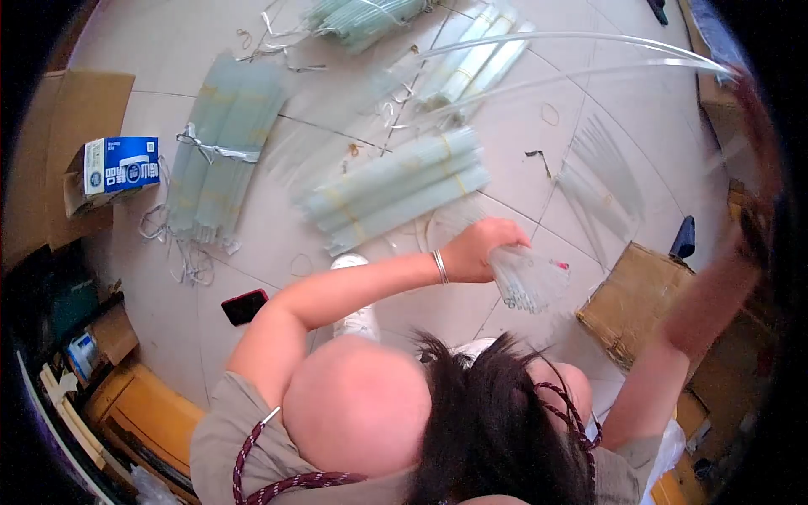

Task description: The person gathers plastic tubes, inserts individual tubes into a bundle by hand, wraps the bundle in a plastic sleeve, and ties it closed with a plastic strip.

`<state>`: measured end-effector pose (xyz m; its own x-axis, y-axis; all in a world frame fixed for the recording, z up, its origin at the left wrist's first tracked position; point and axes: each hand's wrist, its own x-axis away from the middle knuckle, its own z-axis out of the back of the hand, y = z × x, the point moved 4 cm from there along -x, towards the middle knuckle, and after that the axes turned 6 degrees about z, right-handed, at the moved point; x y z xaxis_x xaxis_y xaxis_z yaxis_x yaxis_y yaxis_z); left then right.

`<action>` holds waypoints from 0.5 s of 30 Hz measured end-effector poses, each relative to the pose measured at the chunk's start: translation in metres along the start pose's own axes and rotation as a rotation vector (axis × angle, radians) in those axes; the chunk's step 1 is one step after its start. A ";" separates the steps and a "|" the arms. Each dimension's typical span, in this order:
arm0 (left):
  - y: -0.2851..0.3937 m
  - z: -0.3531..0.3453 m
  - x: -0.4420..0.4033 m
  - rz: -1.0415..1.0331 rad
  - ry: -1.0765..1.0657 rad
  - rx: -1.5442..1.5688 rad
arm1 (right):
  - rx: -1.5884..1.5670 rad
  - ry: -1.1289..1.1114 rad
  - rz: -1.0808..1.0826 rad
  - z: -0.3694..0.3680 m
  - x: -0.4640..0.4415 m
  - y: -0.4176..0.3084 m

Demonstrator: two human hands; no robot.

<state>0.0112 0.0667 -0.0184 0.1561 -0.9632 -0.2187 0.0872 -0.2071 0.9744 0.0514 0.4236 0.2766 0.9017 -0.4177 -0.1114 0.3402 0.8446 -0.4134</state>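
Observation:
My left hand [481, 250] is closed around a bundle of thin clear strips [523, 282], whose ends poke out below the fingers. At the far right edge my right hand [757, 139] is raised, dark and smeared by motion. Long clear strips [581, 38] bend through the air and meet at its fingertips; its individual fingers are not distinct. In front of my left hand, pale green tube bundles [396, 189] with yellow bands lie on the floor. Another bundle [223, 151], tied with white string, lies to the left. Loose clear strips [602, 181] fan out on the right.
More bundles [480, 55] lie at the top on the tiled floor [337, 109]. A blue and white box [122, 164] stands left, beside cardboard. A dark phone [244, 307] lies near my left elbow. A flattened brown carton [635, 299] is on the right.

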 end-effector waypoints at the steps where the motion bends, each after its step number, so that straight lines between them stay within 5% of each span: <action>1: 0.000 0.001 0.001 0.002 0.001 -0.002 | -0.130 -0.100 -0.039 -0.043 -0.022 0.014; 4: -0.005 0.003 0.003 -0.006 -0.001 -0.002 | -0.507 -0.370 -0.126 -0.185 -0.069 0.018; 9: -0.009 0.011 0.004 0.012 -0.015 0.034 | -1.203 -0.507 -0.641 -0.384 -0.099 0.003; 15: -0.010 0.022 0.003 -0.006 0.009 0.091 | -1.116 -0.498 -0.824 -0.452 -0.099 0.003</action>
<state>-0.0109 0.0627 -0.0279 0.1650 -0.9604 -0.2244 -0.0020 -0.2278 0.9737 -0.1580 0.3161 -0.1222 0.6355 -0.2911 0.7152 0.6221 -0.3557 -0.6975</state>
